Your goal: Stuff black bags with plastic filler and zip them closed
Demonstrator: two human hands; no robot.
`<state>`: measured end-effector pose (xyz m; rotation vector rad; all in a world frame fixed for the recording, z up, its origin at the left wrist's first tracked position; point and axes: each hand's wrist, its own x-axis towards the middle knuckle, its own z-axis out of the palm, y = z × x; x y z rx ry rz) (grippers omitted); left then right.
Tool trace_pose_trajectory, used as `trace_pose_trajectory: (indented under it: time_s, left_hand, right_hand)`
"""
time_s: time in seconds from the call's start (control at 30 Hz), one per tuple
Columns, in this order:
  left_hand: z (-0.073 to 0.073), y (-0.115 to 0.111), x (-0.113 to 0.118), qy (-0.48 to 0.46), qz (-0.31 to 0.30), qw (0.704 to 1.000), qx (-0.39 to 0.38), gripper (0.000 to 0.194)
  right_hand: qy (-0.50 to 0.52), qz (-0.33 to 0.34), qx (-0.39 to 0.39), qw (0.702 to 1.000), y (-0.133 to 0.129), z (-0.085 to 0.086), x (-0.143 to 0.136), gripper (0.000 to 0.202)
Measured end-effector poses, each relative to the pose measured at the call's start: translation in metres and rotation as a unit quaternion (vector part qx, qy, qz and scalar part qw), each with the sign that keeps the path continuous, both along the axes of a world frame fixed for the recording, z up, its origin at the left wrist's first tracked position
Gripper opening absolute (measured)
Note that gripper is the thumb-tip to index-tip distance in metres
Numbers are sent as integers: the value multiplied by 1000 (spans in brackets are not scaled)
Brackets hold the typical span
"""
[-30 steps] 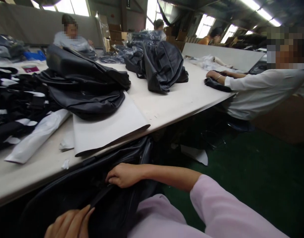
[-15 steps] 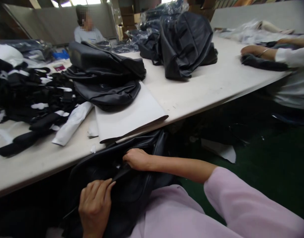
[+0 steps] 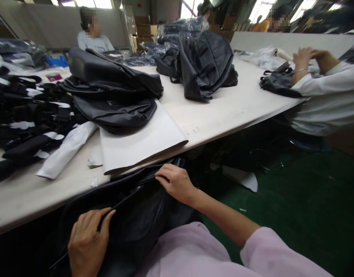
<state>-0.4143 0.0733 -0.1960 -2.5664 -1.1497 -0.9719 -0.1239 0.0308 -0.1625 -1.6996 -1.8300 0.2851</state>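
A black leather-like bag (image 3: 136, 227) rests against my lap, below the table's front edge, with its zippered opening facing up. My left hand (image 3: 89, 238) is closed on the near edge of that opening, thumb on one side and fingers on the other. Farther along the same edge, my right hand (image 3: 175, 181) pinches the bag near its zipper. Exactly what lies between the right fingertips is too small to make out. Just beyond the bag, a stack of white sheets (image 3: 142, 142) reaches the table edge, with black bags (image 3: 113, 88) lying on its back part.
Black straps with white wrapping (image 3: 29, 111) are heaped at left beside a white wrapped roll (image 3: 67, 150). Another black bag (image 3: 206, 65) stands mid-table (image 3: 223, 107). At right, a co-worker's hands (image 3: 305, 59) are over dark fabric (image 3: 281, 80). A white scrap (image 3: 242, 177) lies on the floor.
My right hand has moved from inside the bag's opening up to its edge. My left hand keeps its hold on the rim. The co-worker's hands at right have lifted.
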Motion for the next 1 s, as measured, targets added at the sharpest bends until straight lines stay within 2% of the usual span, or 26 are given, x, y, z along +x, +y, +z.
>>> trace_pose_trajectory:
  time_s: [0.03, 0.1, 0.17, 0.3, 0.43, 0.6, 0.77, 0.87, 1.0]
  left_hand:
    - [-1, 0, 1, -3, 0, 1000, 4, 11]
    - [-1, 0, 3, -8, 0, 1000, 12, 11]
    - [-2, -1, 6, -9, 1, 1000, 19, 9]
    - [-2, -7, 6, -5, 3, 1000, 15, 6]
    - [-2, -18, 4, -18, 14, 999, -23, 4]
    - [-3, -22, 7, -35, 32, 998, -41, 1]
    - [-3, -25, 10, -40, 32, 997, -54, 3]
    - [-2, -32, 8, -36, 37, 997, -59, 5]
    - [-3, -49, 8, -27, 25, 998, -57, 12]
  right_hand:
    - [-45, -49, -21, 998, 1, -1, 8, 13]
    - [-131, -91, -80, 984, 6, -4, 17, 28]
    - [-183, -84, -130, 971, 13, -7, 19, 35]
    - [-212, -65, -140, 965, 18, -13, 12, 17]
    - [-199, -76, -85, 973, 10, -26, 13, 5]
    - [-187, -55, -22, 981, 3, -40, 21, 6]
    - [-184, 8, -52, 982, 3, -35, 32, 6]
    - [-123, 57, -67, 988, 5, -30, 42, 10]
    - [-14, 29, -77, 997, 4, -27, 49, 17]
